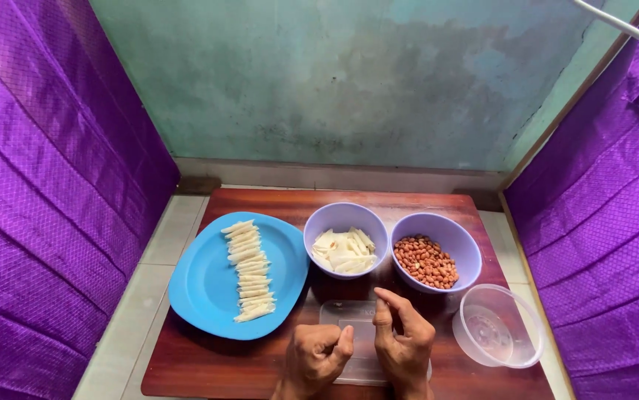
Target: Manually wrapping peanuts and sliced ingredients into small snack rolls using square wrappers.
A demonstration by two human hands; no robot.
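My left hand (316,358) and my right hand (404,339) are close together at the near edge of a small wooden table (208,363), over a clear flat plastic sheet or lid (342,317). The left fingers are curled in with the thumb up. The right thumb and forefinger pinch together; whether something small is between them I cannot tell. A blue plate (201,281) at the left carries a row of several folded pale wrappers (249,271). One purple bowl (334,218) holds pale cut strips, another purple bowl (457,241) holds red-brown peanuts (426,261).
An empty clear plastic container (497,326) stands at the right, next to the peanut bowl. Purple cloth (45,192) hangs on both sides and a worn teal wall (334,81) stands behind. Pale floor tiles (134,311) show to the left of the table.
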